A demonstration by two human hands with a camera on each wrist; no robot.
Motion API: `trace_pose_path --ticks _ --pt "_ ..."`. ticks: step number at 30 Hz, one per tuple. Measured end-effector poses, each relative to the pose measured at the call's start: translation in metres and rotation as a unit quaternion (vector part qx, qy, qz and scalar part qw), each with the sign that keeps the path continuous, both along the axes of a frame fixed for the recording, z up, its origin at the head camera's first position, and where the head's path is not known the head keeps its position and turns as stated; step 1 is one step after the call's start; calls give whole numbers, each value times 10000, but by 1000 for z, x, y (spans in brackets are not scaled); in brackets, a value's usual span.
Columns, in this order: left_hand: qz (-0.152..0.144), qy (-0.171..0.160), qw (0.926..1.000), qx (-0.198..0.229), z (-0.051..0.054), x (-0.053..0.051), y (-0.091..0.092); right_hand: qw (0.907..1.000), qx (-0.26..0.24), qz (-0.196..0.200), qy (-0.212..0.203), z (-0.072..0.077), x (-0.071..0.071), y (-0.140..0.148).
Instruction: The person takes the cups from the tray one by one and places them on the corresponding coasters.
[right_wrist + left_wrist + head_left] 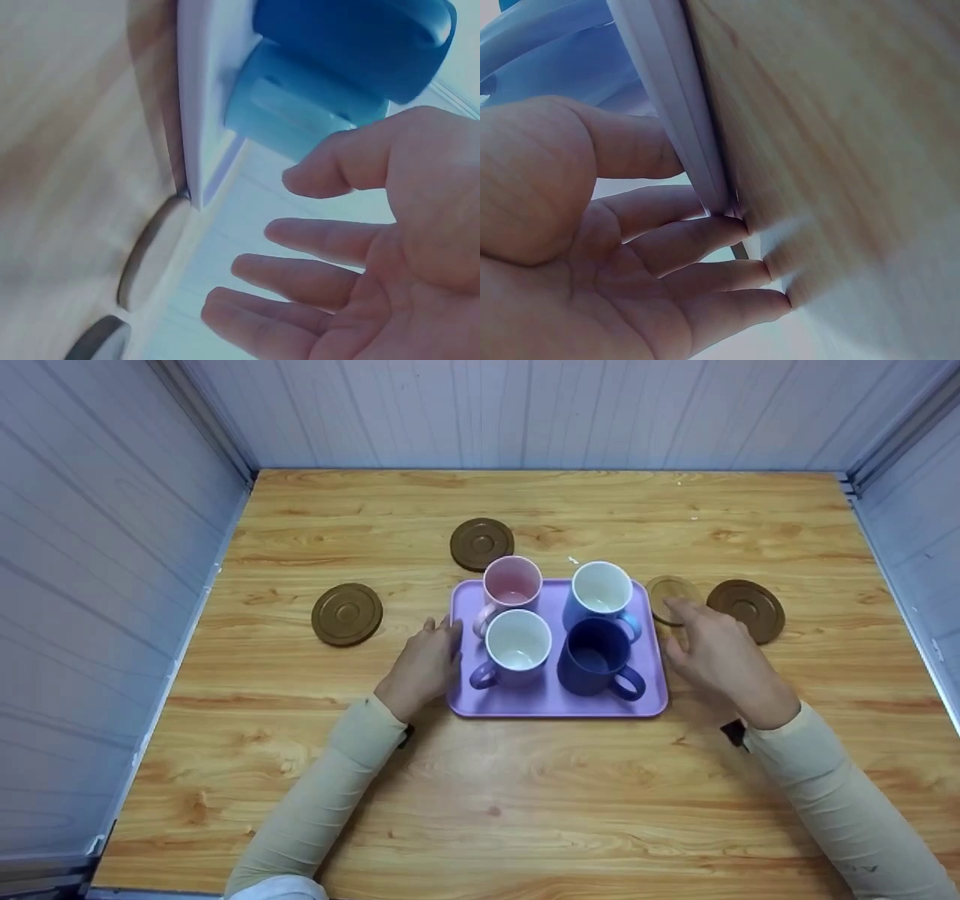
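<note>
A purple tray (555,706) holds a pink mug (512,577), a light blue mug (600,585), a purple mug with a white inside (517,641) and a dark blue mug (596,656). My left hand (426,664) lies at the tray's left edge, fingers extended; in the left wrist view, thumb and forefinger meet the tray rim (671,97). Beyond the right edge hovers my right hand (716,652), fingers spread and holding nothing. In the right wrist view it is apart from the tray rim (193,112) and the light blue mug (292,105).
Brown round coasters lie on the wooden table (487,810): one at left (347,614), one behind the tray (482,544), one at right (754,611). A paler coaster (667,589) sits between the tray and the right one, partly under my hand. Panelled walls (525,412) enclose the table.
</note>
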State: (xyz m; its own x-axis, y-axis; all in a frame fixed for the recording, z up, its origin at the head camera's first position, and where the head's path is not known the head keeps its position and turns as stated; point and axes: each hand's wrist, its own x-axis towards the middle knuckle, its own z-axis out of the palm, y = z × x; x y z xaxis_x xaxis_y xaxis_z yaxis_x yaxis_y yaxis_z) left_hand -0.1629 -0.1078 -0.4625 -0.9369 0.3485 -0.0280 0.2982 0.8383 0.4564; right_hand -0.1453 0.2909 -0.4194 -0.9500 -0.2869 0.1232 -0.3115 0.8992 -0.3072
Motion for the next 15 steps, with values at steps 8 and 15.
trace_pose_path --ticks 8,15 --pt "1 -38 10000 60 1 0 0 9998 68 34 192 12 -14 3" --pt "25 -11 10000 47 -1 1 0 10000 77 -43 -34 17 -29 7"
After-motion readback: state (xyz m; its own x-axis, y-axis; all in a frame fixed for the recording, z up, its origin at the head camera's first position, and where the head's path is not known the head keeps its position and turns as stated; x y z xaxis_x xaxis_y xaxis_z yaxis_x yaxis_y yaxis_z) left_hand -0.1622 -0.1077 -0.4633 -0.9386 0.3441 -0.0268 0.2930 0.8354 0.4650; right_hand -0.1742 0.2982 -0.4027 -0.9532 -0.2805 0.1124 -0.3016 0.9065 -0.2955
